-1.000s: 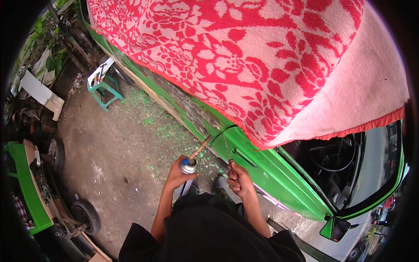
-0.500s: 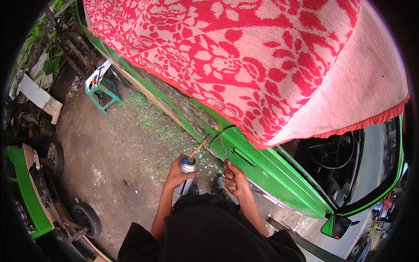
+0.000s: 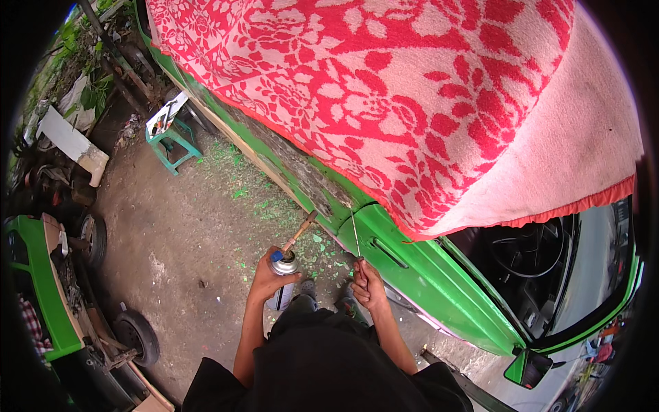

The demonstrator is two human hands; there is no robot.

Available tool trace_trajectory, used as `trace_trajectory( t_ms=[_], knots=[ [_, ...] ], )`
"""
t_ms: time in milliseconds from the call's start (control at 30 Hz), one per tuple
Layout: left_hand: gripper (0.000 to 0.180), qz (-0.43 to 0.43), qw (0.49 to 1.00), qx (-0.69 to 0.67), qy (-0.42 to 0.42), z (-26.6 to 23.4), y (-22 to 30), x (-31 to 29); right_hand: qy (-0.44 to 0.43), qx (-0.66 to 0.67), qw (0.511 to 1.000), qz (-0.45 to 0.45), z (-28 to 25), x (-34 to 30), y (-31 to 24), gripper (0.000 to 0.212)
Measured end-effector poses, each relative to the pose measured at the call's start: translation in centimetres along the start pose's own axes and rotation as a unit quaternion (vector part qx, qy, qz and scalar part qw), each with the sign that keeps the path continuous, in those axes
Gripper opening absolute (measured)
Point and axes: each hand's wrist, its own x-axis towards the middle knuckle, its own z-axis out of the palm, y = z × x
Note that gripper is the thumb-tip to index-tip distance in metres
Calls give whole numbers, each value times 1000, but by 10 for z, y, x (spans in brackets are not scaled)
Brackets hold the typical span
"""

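My left hand (image 3: 266,280) is closed around a blowtorch (image 3: 284,264): a gas canister with a blue knob and a copper-coloured nozzle tube. The nozzle slants up and right, its end beside the lower edge of the green car's body. No flame shows. In my right hand (image 3: 371,287) is a thin-shafted tool (image 3: 356,237), like a screwdriver, gripped by its dark handle. Its tip reaches the green bodywork by the rear edge of the car door (image 3: 425,278); whether it touches cannot be made out. A stripped, brownish patch (image 3: 274,147) runs along the panel beyond.
A red and pink floral blanket (image 3: 384,103) drapes over the car. Green paint flakes (image 3: 240,192) litter the ground. A teal stool (image 3: 171,147) holds tools at the far left. Loose wheels (image 3: 136,338) and another green vehicle (image 3: 44,288) stand at left. A side mirror (image 3: 527,369) juts out at right.
The torch has swung left and its nozzle has drawn back from the bodywork. The right hand's tool stays near the same spot by the door edge. The whole view has shifted slightly.
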Motion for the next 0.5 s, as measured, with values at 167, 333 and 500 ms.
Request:
trace_trajectory(
  t_ms=[167,333,500],
  knots=[
    [46,-17,999,26,10,-3,-4,-13,1,1,1000,-11,-8,4,0,30],
    [45,5,998,58,15,3,-15,-20,78,-143,985,-54,10,-4,-8,28],
    [47,-22,999,10,24,18,-10,-30,139,-338,912,-186,6,3,7,28]
  ],
)
